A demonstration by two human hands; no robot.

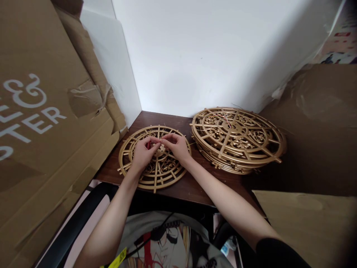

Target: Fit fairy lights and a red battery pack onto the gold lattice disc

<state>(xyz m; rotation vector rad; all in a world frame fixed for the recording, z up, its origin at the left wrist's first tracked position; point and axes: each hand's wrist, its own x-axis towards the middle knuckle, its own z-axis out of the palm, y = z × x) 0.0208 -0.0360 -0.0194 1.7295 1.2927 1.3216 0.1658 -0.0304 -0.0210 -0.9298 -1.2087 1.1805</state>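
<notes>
A round gold openwork frame (156, 186) with scrollwork and spokes lies flat in front of me. Over its centre, my left hand (145, 150) and my right hand (177, 146) meet at the fingertips. Both are closed in a pinch. A small red piece (148, 145) shows within the left hand's curled fingers, too little of it to name. Whatever sits between the fingertips is too small to make out. On the right, several similar gold frames (240, 145) are piled up, with thin wires around the top one's centre.
The dark brown tabletop (200, 190) meets a white wall (189, 56) at the back. A large cardboard box (41, 149) with white lettering stands close on the left. More cardboard (315, 130) borders the right side. A black chair armrest (80, 219) is at lower left.
</notes>
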